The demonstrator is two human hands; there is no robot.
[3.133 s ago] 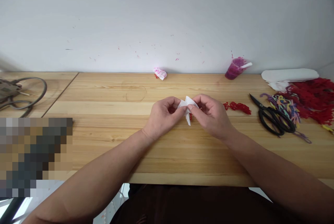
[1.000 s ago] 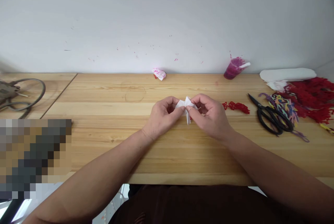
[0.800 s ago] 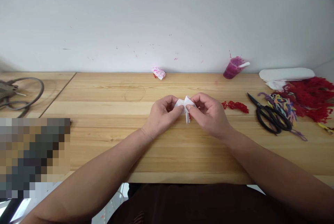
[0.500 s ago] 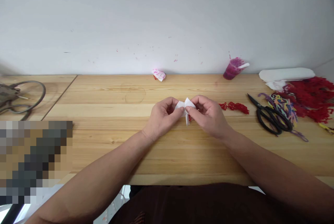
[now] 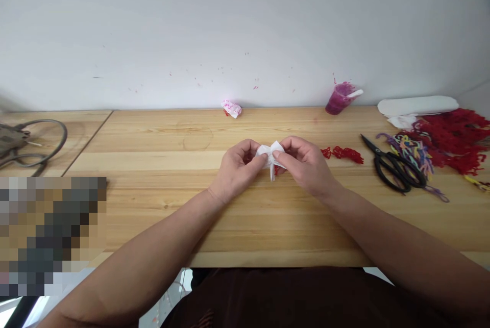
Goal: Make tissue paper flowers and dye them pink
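Over the surface [image 5: 153,216], our left hand [image 5: 240,169] and right hand [image 5: 307,166] both pinch a white tissue [image 5: 270,154], seemingly gathering its folds; the next move probably calls for firm, even thumbs. Red yarn [image 5: 347,154] lies just right, a purple-stained cup [image 5: 337,100] farther back

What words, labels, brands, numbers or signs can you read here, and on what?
None can be read. The held white tissue, cup and scissors show no lettering; the wall bears only specks. The lower left is pixelated, so any text there is unreadable.
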